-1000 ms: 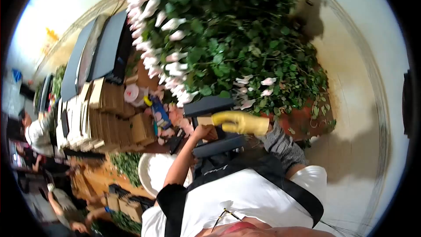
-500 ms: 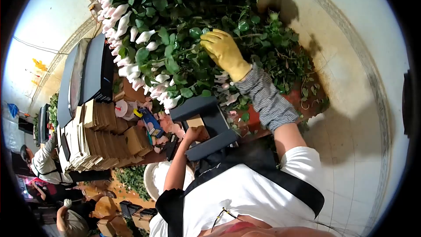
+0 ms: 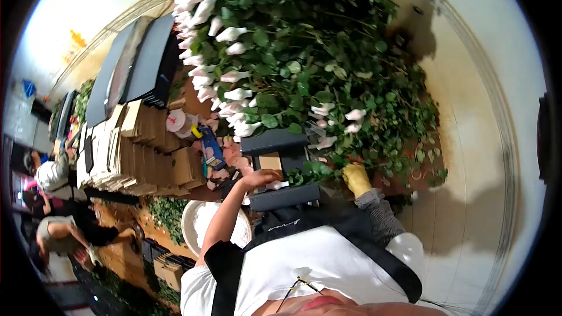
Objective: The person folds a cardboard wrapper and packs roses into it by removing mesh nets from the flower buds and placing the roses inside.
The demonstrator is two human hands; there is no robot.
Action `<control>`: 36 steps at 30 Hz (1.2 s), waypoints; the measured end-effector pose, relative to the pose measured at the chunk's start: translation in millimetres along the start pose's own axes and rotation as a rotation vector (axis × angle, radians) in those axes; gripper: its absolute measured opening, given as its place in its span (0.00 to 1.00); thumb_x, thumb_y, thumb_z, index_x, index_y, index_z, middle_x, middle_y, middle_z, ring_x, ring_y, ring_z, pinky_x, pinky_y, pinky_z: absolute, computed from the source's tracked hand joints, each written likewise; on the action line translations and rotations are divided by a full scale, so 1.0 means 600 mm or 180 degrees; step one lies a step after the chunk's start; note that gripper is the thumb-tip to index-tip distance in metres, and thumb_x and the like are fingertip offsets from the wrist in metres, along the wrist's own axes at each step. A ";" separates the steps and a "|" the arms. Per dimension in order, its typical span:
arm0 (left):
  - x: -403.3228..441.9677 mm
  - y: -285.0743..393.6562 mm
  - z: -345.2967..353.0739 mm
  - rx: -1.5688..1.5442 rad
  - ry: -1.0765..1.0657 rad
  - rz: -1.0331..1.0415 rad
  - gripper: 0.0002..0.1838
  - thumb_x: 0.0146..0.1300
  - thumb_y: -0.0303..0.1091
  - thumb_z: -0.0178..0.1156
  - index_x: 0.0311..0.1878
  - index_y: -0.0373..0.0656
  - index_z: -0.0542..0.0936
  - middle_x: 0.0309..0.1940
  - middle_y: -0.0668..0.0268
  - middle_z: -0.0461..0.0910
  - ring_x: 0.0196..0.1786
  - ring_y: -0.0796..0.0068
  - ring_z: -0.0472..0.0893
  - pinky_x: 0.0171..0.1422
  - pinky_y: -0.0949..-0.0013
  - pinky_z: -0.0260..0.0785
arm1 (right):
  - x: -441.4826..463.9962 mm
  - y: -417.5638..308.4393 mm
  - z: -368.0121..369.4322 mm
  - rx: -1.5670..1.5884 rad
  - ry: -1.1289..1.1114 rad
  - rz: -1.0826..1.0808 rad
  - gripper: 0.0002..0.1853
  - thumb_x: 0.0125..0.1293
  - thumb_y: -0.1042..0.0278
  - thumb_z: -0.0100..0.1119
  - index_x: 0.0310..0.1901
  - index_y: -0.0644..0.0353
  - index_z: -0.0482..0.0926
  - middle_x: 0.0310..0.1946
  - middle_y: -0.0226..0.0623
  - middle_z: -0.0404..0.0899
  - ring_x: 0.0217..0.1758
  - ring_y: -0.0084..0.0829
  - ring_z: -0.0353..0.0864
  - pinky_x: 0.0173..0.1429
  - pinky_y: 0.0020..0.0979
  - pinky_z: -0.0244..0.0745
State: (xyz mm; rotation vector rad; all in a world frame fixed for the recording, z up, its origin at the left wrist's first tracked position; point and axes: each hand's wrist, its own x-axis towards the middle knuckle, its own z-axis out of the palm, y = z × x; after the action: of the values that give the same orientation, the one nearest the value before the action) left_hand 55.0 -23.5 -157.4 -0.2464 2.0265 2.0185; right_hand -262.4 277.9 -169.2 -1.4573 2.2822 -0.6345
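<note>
A black box (image 3: 283, 134) with raised padded ends stands in front of me, a tan cardboard piece (image 3: 270, 162) inside it. My left hand (image 3: 261, 180), bare, reaches over its left side with fingers stretched out, close beside the pale wrapped head of a rose (image 3: 277, 185). That rose lies across the box, its leafy stem running to the right. My right hand (image 3: 355, 179), in a yellow glove, is closed around the stem end, partly hidden by leaves. Beyond the box lies a large pile of roses (image 3: 234, 93) with pale sleeved heads facing left.
Left of the box are stacked cardboard pieces (image 3: 146, 161), a blue box (image 3: 212, 147) and scattered pink petals (image 3: 233, 155). A white tub (image 3: 190, 228) stands below. Large dark boxes (image 3: 143, 64) rise behind. Other people (image 3: 55, 172) work at far left.
My right hand has come down from the rose pile to the right of the box, bringing a rose across it. My left hand has moved from the cardboard to beside the rose head.
</note>
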 end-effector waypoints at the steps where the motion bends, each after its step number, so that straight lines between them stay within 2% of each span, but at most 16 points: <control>1: -0.003 -0.003 0.016 -0.0516 0.0227 -0.0645 0.18 0.70 0.35 0.59 0.59 0.36 0.79 0.60 0.61 0.78 0.59 0.67 0.77 0.65 0.66 0.67 | -0.004 -0.029 -0.051 -0.0888 -0.0347 -0.0478 0.10 0.63 0.62 0.62 0.40 0.57 0.85 0.41 0.44 0.84 0.48 0.45 0.83 0.53 0.46 0.77; 4: -0.013 0.027 0.051 -0.0088 0.0414 -0.0441 0.16 0.70 0.33 0.62 0.58 0.36 0.79 0.58 0.64 0.80 0.60 0.72 0.76 0.67 0.68 0.66 | 0.034 -0.098 -0.160 -0.0610 -0.1638 0.0867 0.20 0.64 0.55 0.61 0.56 0.48 0.83 0.54 0.39 0.84 0.57 0.42 0.81 0.62 0.41 0.76; 7: -0.017 0.033 0.060 0.0201 0.0670 -0.0456 0.18 0.69 0.34 0.65 0.58 0.36 0.78 0.57 0.63 0.81 0.59 0.73 0.77 0.67 0.68 0.67 | 0.086 -0.128 -0.241 -0.0426 -0.0549 0.0369 0.22 0.64 0.57 0.62 0.59 0.52 0.81 0.52 0.44 0.84 0.57 0.43 0.81 0.62 0.41 0.76; 9: -0.018 0.025 0.064 -0.0383 0.0899 -0.0620 0.19 0.70 0.36 0.64 0.59 0.37 0.78 0.57 0.64 0.81 0.58 0.74 0.77 0.65 0.69 0.68 | 0.147 -0.197 -0.289 -0.0160 0.0341 0.0092 0.24 0.65 0.65 0.63 0.63 0.57 0.76 0.54 0.47 0.83 0.57 0.43 0.82 0.61 0.39 0.77; 11: -0.022 0.023 0.066 -0.0539 0.1048 -0.0542 0.20 0.71 0.37 0.63 0.60 0.36 0.77 0.57 0.64 0.81 0.57 0.75 0.78 0.64 0.70 0.69 | 0.220 -0.263 -0.302 0.1156 0.1321 -0.1125 0.24 0.67 0.70 0.61 0.66 0.59 0.73 0.57 0.47 0.81 0.59 0.43 0.81 0.62 0.38 0.76; 13: -0.023 0.005 0.069 -0.0621 0.1092 -0.0339 0.20 0.72 0.37 0.63 0.61 0.36 0.76 0.56 0.64 0.81 0.57 0.76 0.78 0.62 0.70 0.70 | 0.288 -0.334 -0.328 0.1313 0.1602 -0.1484 0.23 0.69 0.72 0.59 0.66 0.60 0.73 0.60 0.46 0.79 0.61 0.44 0.80 0.64 0.38 0.74; 15: -0.024 -0.002 0.069 -0.0577 0.1183 -0.0211 0.21 0.72 0.37 0.62 0.62 0.35 0.75 0.54 0.64 0.82 0.55 0.77 0.78 0.61 0.71 0.70 | 0.393 -0.359 -0.351 0.0656 0.2180 -0.1735 0.24 0.68 0.72 0.60 0.65 0.60 0.73 0.58 0.46 0.80 0.61 0.46 0.79 0.65 0.39 0.74; 17: -0.017 -0.017 0.069 -0.0334 0.1180 -0.0088 0.21 0.72 0.37 0.62 0.62 0.34 0.75 0.51 0.65 0.82 0.53 0.78 0.79 0.59 0.72 0.71 | 0.482 -0.367 -0.368 -0.0914 0.2832 -0.1795 0.26 0.66 0.70 0.63 0.66 0.57 0.73 0.58 0.47 0.80 0.60 0.47 0.79 0.64 0.39 0.74; 19: -0.018 -0.016 0.066 -0.0427 0.1141 -0.0298 0.21 0.72 0.36 0.63 0.62 0.35 0.75 0.50 0.65 0.83 0.52 0.78 0.79 0.57 0.72 0.71 | 0.601 -0.288 -0.335 -0.1331 0.1520 -0.0795 0.22 0.64 0.67 0.64 0.61 0.55 0.78 0.52 0.47 0.83 0.56 0.46 0.82 0.60 0.38 0.76; 21: -0.018 -0.019 0.069 -0.0437 0.1216 -0.0307 0.21 0.72 0.36 0.63 0.62 0.34 0.75 0.50 0.64 0.84 0.52 0.77 0.80 0.57 0.72 0.72 | 0.647 -0.276 -0.357 0.0047 0.1947 -0.0637 0.14 0.65 0.66 0.62 0.52 0.52 0.84 0.49 0.44 0.85 0.51 0.48 0.83 0.55 0.43 0.78; 23: -0.018 -0.011 0.073 -0.0386 0.1384 -0.0284 0.21 0.71 0.36 0.63 0.62 0.34 0.75 0.50 0.63 0.84 0.52 0.77 0.81 0.57 0.72 0.72 | 0.594 -0.370 -0.434 0.0374 0.2359 -0.1199 0.10 0.68 0.69 0.59 0.47 0.55 0.85 0.44 0.41 0.86 0.46 0.45 0.85 0.56 0.43 0.78; 25: -0.012 -0.036 0.070 -0.0592 0.1247 -0.0055 0.22 0.71 0.36 0.63 0.62 0.34 0.75 0.50 0.63 0.84 0.52 0.77 0.81 0.57 0.72 0.73 | 0.512 -0.451 -0.496 -0.0453 0.2903 -0.2296 0.10 0.68 0.71 0.59 0.48 0.57 0.85 0.44 0.40 0.87 0.44 0.43 0.86 0.57 0.43 0.78; 28: -0.007 -0.049 0.061 -0.0564 0.1179 -0.0066 0.21 0.71 0.37 0.64 0.60 0.33 0.77 0.47 0.62 0.85 0.50 0.77 0.81 0.56 0.71 0.73 | 0.452 -0.487 -0.505 -0.0574 0.2506 -0.2661 0.12 0.67 0.70 0.61 0.51 0.56 0.83 0.41 0.40 0.87 0.45 0.43 0.85 0.57 0.44 0.77; 31: -0.004 -0.049 0.065 -0.0498 0.1157 -0.0088 0.20 0.71 0.37 0.63 0.60 0.34 0.77 0.47 0.62 0.85 0.50 0.77 0.81 0.57 0.70 0.73 | 0.484 -0.410 -0.434 -0.0268 0.1850 -0.1897 0.21 0.66 0.68 0.63 0.61 0.53 0.78 0.41 0.43 0.85 0.49 0.45 0.83 0.56 0.44 0.79; 33: -0.021 -0.008 0.071 -0.0333 0.1293 -0.0175 0.19 0.71 0.35 0.63 0.60 0.35 0.77 0.49 0.63 0.84 0.51 0.76 0.80 0.59 0.69 0.71 | 0.497 -0.376 -0.401 -0.0873 0.1752 -0.1300 0.35 0.64 0.61 0.67 0.71 0.54 0.66 0.58 0.47 0.78 0.62 0.47 0.77 0.66 0.43 0.74; 36: -0.018 -0.022 0.069 -0.0522 0.1201 -0.0127 0.19 0.70 0.35 0.63 0.60 0.35 0.78 0.50 0.62 0.84 0.53 0.75 0.80 0.59 0.69 0.71 | 0.541 -0.307 -0.336 -0.1710 0.1370 -0.0400 0.42 0.60 0.57 0.70 0.74 0.53 0.61 0.63 0.48 0.73 0.66 0.49 0.73 0.69 0.42 0.70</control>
State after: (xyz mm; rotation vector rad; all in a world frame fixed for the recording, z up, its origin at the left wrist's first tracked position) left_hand 72.4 16.5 -166.1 -0.7458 2.0362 2.2512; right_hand -360.4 -50.3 81.1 -1.8605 2.8704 -0.4116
